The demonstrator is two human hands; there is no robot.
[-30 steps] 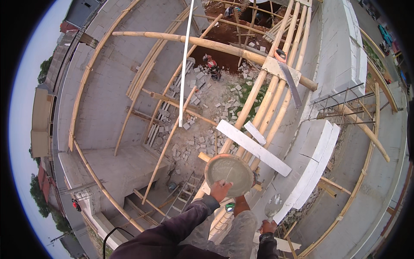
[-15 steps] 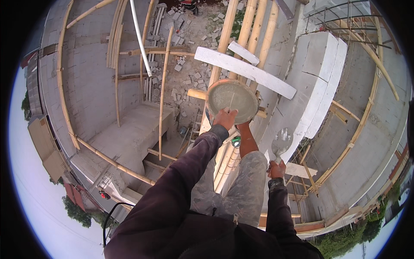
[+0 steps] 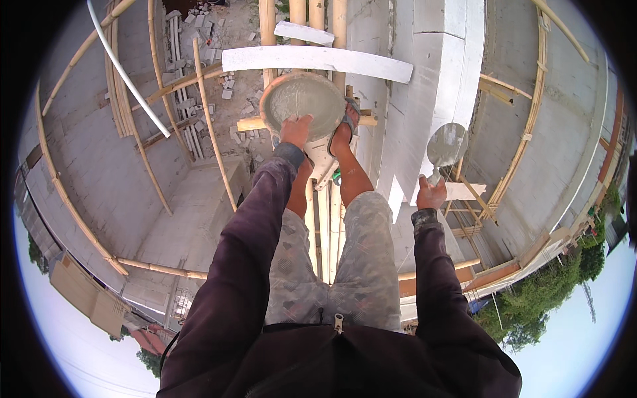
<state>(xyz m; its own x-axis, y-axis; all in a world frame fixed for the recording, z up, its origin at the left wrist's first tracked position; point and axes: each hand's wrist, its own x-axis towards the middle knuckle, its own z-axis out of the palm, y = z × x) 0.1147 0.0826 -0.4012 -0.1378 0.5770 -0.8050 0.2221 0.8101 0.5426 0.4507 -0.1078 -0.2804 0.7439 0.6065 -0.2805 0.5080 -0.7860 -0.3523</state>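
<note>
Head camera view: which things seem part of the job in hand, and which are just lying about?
Seemingly part of the job:
round bowl, left hand at its near rim
grey mix inside it
trowel, grey-smeared, held in the right hand

Probably just lying about:
long white slab, across the bamboo poles
shorter white piece beyond it
pale rubble on the ground

I am seeing free room between the right shin [image 3: 355, 178] and the trowel [image 3: 447, 143]; beyond the mortar basin [image 3: 264, 106], a long white slab [image 3: 318, 60] is crossing the way.
</note>
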